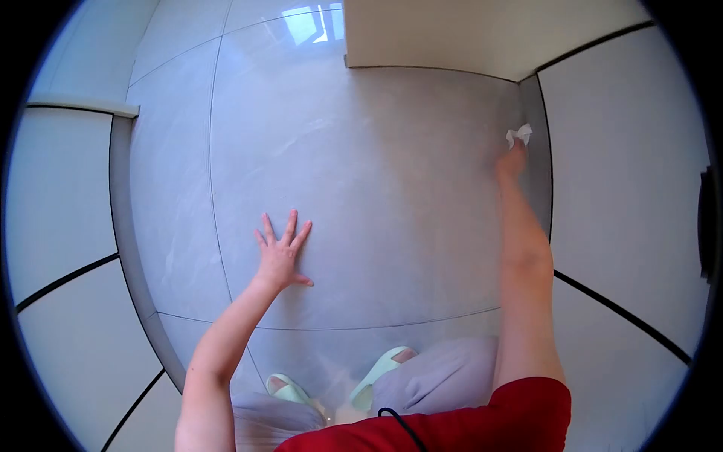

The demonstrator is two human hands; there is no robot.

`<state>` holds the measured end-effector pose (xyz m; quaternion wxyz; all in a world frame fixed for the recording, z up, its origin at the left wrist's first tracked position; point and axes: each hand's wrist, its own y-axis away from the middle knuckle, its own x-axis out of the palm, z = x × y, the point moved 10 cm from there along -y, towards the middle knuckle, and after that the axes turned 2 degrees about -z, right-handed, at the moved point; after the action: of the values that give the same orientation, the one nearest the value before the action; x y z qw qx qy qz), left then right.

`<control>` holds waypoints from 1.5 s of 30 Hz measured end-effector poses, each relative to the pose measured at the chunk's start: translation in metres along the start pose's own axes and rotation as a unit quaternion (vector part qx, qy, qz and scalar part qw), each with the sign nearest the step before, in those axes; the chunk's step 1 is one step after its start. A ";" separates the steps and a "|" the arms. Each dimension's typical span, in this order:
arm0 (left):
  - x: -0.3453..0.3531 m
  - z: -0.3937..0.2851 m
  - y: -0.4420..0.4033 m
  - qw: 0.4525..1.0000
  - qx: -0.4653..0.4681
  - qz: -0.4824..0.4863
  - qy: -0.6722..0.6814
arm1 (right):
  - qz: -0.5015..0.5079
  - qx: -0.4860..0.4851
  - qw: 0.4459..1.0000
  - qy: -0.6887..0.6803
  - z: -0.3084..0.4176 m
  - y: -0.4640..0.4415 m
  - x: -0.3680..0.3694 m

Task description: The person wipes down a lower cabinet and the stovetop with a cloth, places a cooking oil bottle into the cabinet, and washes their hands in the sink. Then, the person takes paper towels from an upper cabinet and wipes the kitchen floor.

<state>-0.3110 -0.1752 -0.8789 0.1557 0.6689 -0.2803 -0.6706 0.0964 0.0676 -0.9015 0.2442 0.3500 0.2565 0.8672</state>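
Note:
My left hand (281, 255) rests palm down on the grey tiled floor (339, 196), its fingers spread wide and holding nothing. Far to the right, my right hand (511, 160) is stretched out along the base of the cabinets, closed around a crumpled white tissue (520, 135). Part of the tissue sticks out past the fingers, near the grey kickboard (535, 143). The right fingers are slightly blurred and partly hidden by the back of the hand.
White cabinet fronts (625, 151) with dark seams line the right side, and similar panels (68, 196) stand on the left. A cream wall corner (452, 38) juts in at the top. My feet in pale green slippers (376, 377) are at the bottom.

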 end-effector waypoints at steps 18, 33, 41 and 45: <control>0.000 0.002 -0.001 1.000 -0.021 0.009 -0.010 | 0.077 -0.178 0.936 0.293 -0.078 -0.044 0.027; -0.272 -0.031 -0.055 0.916 0.155 -0.346 0.129 | 0.356 -0.015 0.606 0.711 -0.158 0.127 0.093; -0.613 -0.009 0.030 0.695 0.084 -0.688 0.190 | 0.339 0.125 0.930 0.068 -0.022 0.175 0.159; -0.634 -0.040 0.039 0.613 0.214 -0.704 0.289 | 0.274 0.127 0.953 0.007 -0.017 0.161 0.135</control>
<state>-0.2425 0.1577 -0.3404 -0.4389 0.8342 0.2003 -0.2671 -0.0415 0.0241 -0.7482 -0.0506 0.4291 0.2605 0.8634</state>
